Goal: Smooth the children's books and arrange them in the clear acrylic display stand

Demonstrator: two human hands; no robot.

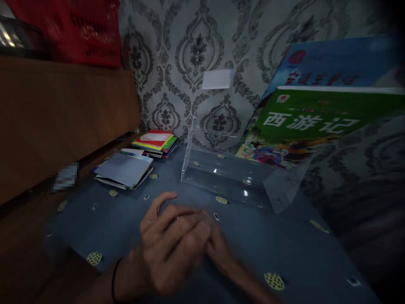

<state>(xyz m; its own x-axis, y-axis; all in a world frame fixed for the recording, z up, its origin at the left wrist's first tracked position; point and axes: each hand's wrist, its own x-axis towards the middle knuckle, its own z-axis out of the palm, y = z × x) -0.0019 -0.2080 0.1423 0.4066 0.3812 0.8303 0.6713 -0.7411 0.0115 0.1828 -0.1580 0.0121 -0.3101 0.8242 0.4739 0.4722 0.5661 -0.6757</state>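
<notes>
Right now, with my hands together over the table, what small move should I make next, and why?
Probably part your left hand from your right hand and reach it toward the nearer stack of books: nothing shows held in either hand, that stack lies flat on the left, and the clear rack shows room left of the green book.

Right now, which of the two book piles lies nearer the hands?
The grey-topped pile; the red-topped pile sits farther back, near the patterned wall.
</notes>
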